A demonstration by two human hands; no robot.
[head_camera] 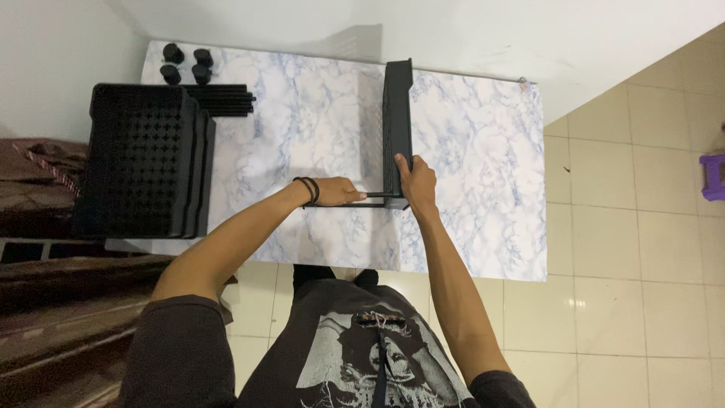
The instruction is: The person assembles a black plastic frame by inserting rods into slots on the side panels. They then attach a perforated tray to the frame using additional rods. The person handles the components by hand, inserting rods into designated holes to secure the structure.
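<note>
Head cam looks straight down on a marble-pattern table (pixel 468 151) with a black plastic shelf panel (pixel 398 113) standing on its edge right in the middle of the frame. Its long axis runs up and down the picture, away from the person, and the near end sits right at the hands.

Right hand (pixel 418 181) is wrapped around the near bottom corner of the panel, thumb on the left face, steadying it upright. Left hand (pixel 337 192) comes in from the left and is closed around a thin black rod (pixel 374 196) lying flat, pointing sideways at the panel's base. So the rod is at a right angle to the panel, and both hands are about equally close to that corner.

Where the rod tip meets the panel is hidden by the right hand, so I can't tell if it's seated.

Upper left: a stack of black lattice panels (pixel 143 162), a bundle of more rods (pixel 226 100) and four small black caps (pixel 186 64).
</note>
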